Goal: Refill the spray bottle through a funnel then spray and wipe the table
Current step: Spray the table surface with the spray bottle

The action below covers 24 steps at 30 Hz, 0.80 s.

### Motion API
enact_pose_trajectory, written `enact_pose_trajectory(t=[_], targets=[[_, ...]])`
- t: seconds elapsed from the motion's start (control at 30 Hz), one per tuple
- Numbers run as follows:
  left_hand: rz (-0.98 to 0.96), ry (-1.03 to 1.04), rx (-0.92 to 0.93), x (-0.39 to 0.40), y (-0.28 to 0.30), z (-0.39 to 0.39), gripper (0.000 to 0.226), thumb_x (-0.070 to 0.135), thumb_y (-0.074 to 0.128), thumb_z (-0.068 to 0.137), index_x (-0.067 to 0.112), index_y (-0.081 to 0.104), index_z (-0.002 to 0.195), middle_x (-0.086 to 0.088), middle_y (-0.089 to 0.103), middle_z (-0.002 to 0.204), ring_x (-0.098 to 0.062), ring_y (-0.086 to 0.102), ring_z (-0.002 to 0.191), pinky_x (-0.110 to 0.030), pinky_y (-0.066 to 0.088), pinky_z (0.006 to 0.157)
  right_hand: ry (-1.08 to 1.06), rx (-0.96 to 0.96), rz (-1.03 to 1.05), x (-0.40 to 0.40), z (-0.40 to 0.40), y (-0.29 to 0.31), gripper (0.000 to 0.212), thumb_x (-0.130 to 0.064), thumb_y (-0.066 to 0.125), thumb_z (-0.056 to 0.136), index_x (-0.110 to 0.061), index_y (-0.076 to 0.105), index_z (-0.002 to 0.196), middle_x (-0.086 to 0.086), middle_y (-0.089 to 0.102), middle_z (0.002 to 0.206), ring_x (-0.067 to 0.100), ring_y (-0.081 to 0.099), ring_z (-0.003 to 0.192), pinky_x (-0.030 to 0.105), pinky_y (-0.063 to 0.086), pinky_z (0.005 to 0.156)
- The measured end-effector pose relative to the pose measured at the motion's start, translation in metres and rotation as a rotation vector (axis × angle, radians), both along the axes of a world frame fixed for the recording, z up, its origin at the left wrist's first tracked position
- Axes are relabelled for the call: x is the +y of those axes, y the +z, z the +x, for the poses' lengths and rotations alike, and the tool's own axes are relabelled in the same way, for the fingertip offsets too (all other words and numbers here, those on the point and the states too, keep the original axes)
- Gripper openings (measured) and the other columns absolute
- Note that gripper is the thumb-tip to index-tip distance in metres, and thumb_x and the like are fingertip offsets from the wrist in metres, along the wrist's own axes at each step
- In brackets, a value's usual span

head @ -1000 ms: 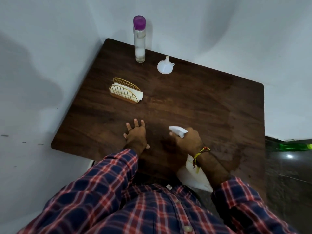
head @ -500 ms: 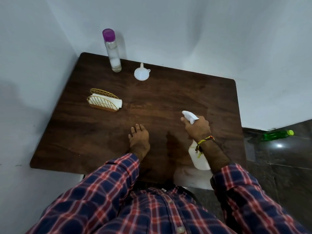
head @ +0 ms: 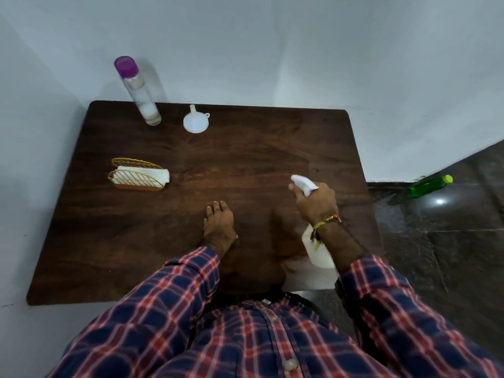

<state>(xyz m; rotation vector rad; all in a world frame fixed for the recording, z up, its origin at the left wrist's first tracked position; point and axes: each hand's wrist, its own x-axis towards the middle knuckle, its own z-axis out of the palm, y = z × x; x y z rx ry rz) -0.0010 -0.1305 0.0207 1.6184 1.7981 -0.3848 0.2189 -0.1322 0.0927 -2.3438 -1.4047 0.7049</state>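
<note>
My right hand (head: pixel 316 201) grips the neck of a white spray bottle (head: pixel 317 249) above the right side of the dark wooden table (head: pixel 245 159); its nozzle points left and away from me. My left hand (head: pixel 218 227) rests flat on the table near the front middle, fingers together, holding nothing. A white funnel (head: pixel 195 120) stands mouth-down at the back. Left of it stands a tall clear bottle with a purple cap (head: pixel 137 91). A gold wire holder with white napkins (head: pixel 139 174) sits on the left side.
White walls close in behind and to the left of the table. Dark tiled floor lies to the right, with a green bottle (head: pixel 429 185) lying on it. The table's front edge is just ahead of my body.
My right hand carried the spray bottle from the front middle toward the right side of the table. The left hand stayed flat on the wood. The view swung rightward.
</note>
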Motion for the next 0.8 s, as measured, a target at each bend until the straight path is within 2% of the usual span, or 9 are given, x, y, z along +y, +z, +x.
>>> enact_pose_trajectory(t=[0.07,0.2,0.27,0.37,0.47,0.57,0.67,0.73,0.8], targets=[[-0.026,-0.005,0.002,0.002,0.001,0.006,0.109,0.019,0.079,0.080,0.007,0.000,0.156,-0.013,0.002,0.164,-0.034,0.005,0.150,-0.048,0.021,0.119,-0.024,-0.001,-0.028,0.006,0.010,0.002,0.047,-0.061,0.060,0.084,-0.031,0.069,0.119,0.009,0.068,0.110,0.030,0.064,0.105,0.025,0.046,0.082],[-0.104,-0.015,0.017,0.005,0.004,0.010,0.113,0.020,0.080,0.079,0.008,-0.002,0.156,-0.012,-0.001,0.164,-0.034,0.004,0.150,-0.048,0.023,0.118,0.088,0.015,-0.218,-0.005,0.019,0.006,0.053,-0.059,0.068,0.081,-0.033,0.065,0.126,0.008,0.067,0.119,0.029,0.063,0.111,0.030,0.049,0.090],[-0.109,-0.042,0.024,0.005,0.005,0.009,0.113,0.021,0.080,0.079,0.007,-0.003,0.155,-0.013,-0.001,0.164,-0.034,0.005,0.150,-0.047,0.023,0.118,0.118,-0.004,-0.217,-0.022,0.018,0.004,0.049,-0.058,0.066,0.083,-0.032,0.066,0.125,0.011,0.065,0.117,0.030,0.062,0.111,0.033,0.050,0.092],[-0.101,-0.042,0.027,0.006,0.006,0.006,0.113,0.021,0.080,0.079,0.008,-0.002,0.155,-0.012,0.002,0.164,-0.033,0.007,0.150,-0.047,0.023,0.118,0.328,-0.084,-0.283,-0.050,0.009,-0.002,0.038,-0.051,0.059,0.090,-0.044,0.060,0.128,0.010,0.063,0.116,0.028,0.061,0.112,0.032,0.048,0.095],[-0.092,-0.042,0.021,0.006,0.005,0.004,0.113,0.021,0.080,0.079,0.009,-0.001,0.156,-0.012,0.003,0.164,-0.033,0.008,0.150,-0.048,0.024,0.119,0.440,-0.060,-0.396,-0.055,-0.002,-0.008,0.044,-0.060,0.056,0.087,-0.056,0.050,0.130,0.003,0.063,0.114,0.024,0.063,0.108,0.032,0.051,0.092],[-0.094,-0.049,0.008,0.006,0.005,0.001,0.112,0.021,0.080,0.079,0.009,-0.001,0.155,-0.011,0.003,0.164,-0.032,0.008,0.150,-0.045,0.023,0.119,0.243,0.027,-0.220,-0.037,-0.018,-0.009,0.046,-0.065,0.057,0.081,-0.051,0.057,0.124,0.000,0.069,0.113,0.022,0.065,0.106,0.034,0.053,0.091],[-0.123,-0.065,0.005,0.008,0.009,-0.004,0.112,0.021,0.081,0.078,0.011,0.000,0.156,-0.009,0.003,0.164,-0.030,0.009,0.150,-0.046,0.024,0.120,-0.123,0.054,-0.010,-0.012,-0.027,-0.003,0.054,-0.064,0.064,0.078,-0.022,0.070,0.112,0.009,0.069,0.108,0.031,0.065,0.104,0.037,0.054,0.087],[-0.137,-0.074,0.003,0.011,0.013,-0.006,0.111,0.022,0.081,0.078,0.013,0.002,0.156,-0.008,0.006,0.164,-0.029,0.013,0.150,-0.045,0.027,0.119,-0.159,0.044,-0.020,0.003,-0.026,0.000,0.057,-0.062,0.065,0.079,-0.016,0.069,0.113,0.011,0.068,0.110,0.033,0.063,0.105,0.037,0.051,0.087],[-0.141,-0.071,-0.002,0.016,0.018,-0.007,0.107,0.023,0.081,0.078,0.014,0.007,0.156,-0.009,0.013,0.163,-0.029,0.021,0.148,-0.042,0.031,0.117,-0.022,0.025,-0.125,0.015,-0.025,0.005,0.054,-0.063,0.062,0.080,-0.027,0.067,0.120,0.007,0.068,0.113,0.029,0.064,0.103,0.031,0.050,0.086]])
